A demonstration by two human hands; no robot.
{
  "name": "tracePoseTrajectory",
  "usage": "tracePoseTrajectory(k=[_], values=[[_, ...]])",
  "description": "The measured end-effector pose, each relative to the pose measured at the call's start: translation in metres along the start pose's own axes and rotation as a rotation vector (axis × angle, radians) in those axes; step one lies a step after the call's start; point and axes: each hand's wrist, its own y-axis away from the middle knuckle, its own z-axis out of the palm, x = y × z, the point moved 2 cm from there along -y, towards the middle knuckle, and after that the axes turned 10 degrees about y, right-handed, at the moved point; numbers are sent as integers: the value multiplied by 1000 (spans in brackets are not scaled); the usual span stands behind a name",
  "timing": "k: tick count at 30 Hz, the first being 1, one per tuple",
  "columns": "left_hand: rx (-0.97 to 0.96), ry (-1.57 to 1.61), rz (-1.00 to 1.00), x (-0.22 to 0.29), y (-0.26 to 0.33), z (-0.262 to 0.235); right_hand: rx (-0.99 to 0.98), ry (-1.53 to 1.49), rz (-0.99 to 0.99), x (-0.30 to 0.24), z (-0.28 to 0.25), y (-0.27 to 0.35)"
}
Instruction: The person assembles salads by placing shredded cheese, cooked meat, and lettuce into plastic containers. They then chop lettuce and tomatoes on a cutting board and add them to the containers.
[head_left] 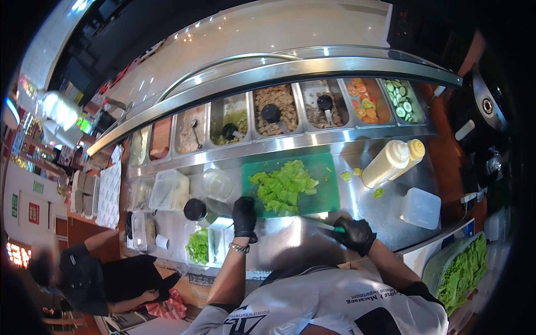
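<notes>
A green cutting board (329, 192) lies on the steel counter, with a loose pile of chopped lettuce (285, 185) on it. My right hand (356, 235), in a black glove, is closed round the green handle of a knife (318, 223). Its blade points left, along the board's near edge. By the board's near left corner is my left hand (244, 219), also gloved in black. Its fingers are curled, and whatever they may grip is hidden. Just left of that hand stands a clear container of lettuce (197, 245) and a black-lidded jar (195, 209).
Steel food pans (249, 137) line the back beneath a metal-framed guard (268, 66). Sauce bottles (386, 163) and a white tub (421, 207) stand right of the board. A large lettuce bin (460, 273) sits at lower right. Another person (84, 273) is at lower left.
</notes>
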Motion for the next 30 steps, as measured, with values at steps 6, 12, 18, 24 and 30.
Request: tracePoseTrajectory(k=[6,12,18,24,30], values=[[-200,-64,296,36,-25,10,18,138,-158,1,7,-32],[-307,-383,-119,68,-30,44,-13,-33,53,2,-55,-142],[-154,-132,-107,54,-40,54,-29,-79,-233,5,-48,-198],[-89,-71,-22,62,-43,66,-6,21,-349,-10,-40,-231],[-28,238,-149,73,-33,80,90,-545,-242,-21,-19,-240]])
